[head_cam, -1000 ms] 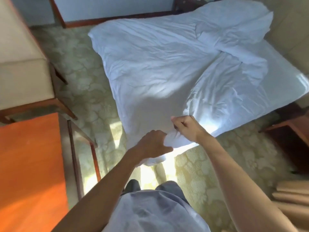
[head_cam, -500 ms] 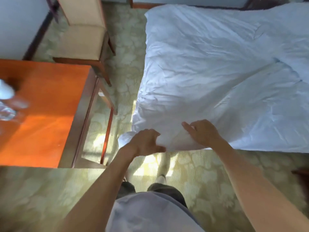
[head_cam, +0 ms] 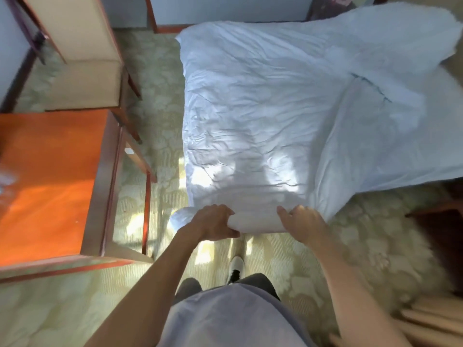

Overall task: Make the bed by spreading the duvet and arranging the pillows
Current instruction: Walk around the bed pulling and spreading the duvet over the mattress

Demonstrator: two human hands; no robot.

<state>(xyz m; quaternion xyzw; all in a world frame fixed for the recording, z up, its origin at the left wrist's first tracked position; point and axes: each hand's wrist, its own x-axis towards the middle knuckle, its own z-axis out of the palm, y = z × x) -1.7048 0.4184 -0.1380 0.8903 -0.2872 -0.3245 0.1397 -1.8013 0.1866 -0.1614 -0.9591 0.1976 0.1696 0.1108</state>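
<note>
White duvet (head_cam: pixel 263 108) edge gripped by curled left hand (head_cam: pixel 213 222) and right hand (head_cam: pixel 304 221); uneven pulling risks skewed coverage.

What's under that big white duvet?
The duvet hides nearly all beneath it; only the lighter sheet shows at right. Both hands grip its near edge over carpet.

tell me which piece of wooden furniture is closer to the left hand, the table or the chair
The orange wooden table; it stands just beside the left hand, while the cream-cushioned chair sits farther back, beyond it.
</note>
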